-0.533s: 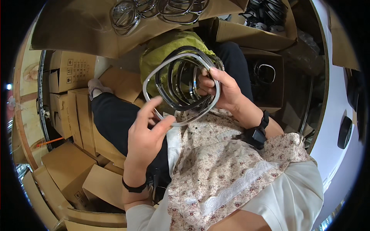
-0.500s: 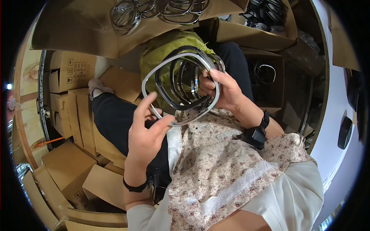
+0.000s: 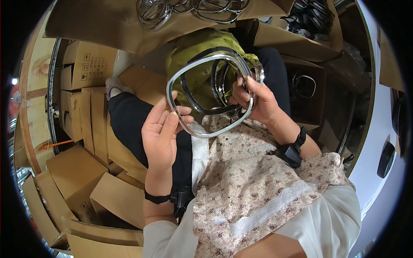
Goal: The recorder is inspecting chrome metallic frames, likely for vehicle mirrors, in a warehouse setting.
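Note:
A shiny silver rounded-square ring frame is held up in front of my lap. My left hand pinches its lower left edge between thumb and fingers. At the opposite side my right hand grips the same frame, together with several more ring frames behind it. One of those is a dark ring frame; the others overlap, and my right fingers partly hide them. Beneath the frames lies a yellow-green woven sack, at my knees.
A cardboard sheet ahead bears several chrome rings. Black parts fill an open carton at far right, with another carton below it holding a ring. Cardboard boxes crowd the left. A white panel stands right.
My left hand has closed on the silver frame's lower left edge, where its fingers were spread before. The silver frame now sits farther from the dark ones. The whole view has shifted slightly.

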Motion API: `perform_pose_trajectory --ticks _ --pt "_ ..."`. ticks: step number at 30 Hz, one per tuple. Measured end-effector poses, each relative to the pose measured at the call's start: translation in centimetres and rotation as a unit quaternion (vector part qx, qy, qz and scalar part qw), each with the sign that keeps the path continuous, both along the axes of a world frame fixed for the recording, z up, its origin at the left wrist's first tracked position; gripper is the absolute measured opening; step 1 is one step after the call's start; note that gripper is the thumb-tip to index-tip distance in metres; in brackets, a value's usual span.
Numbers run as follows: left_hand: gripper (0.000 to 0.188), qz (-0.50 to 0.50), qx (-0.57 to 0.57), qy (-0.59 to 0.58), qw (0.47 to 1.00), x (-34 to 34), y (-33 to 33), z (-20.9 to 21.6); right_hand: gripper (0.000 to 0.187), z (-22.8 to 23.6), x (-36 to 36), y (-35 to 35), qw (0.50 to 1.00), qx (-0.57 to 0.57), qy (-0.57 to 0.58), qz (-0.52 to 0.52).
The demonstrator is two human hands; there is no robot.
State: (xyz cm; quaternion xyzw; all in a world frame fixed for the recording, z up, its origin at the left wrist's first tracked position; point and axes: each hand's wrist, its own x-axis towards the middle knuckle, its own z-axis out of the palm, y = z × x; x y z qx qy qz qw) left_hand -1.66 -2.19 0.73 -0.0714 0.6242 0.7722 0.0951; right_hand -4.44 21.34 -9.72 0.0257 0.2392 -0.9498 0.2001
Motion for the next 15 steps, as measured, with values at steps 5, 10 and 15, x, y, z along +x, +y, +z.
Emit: perform_pose_trajectory --ticks 5,10,15 --pt "0.038 -0.020 0.034 0.013 0.999 -0.4 -0.1 -0.6 0.030 0.0 0.1 0.0 0.997 0.069 0.015 0.010" --pt "0.033 -0.001 0.070 -0.008 0.998 -0.8 -0.3 -1.2 0.029 -0.2 0.1 -0.4 0.999 0.021 -0.030 0.001" --pt "0.028 0.013 0.106 -0.002 0.994 -1.1 -0.3 -1.5 0.032 -0.1 -0.1 -0.5 0.998 0.035 -0.058 0.001"
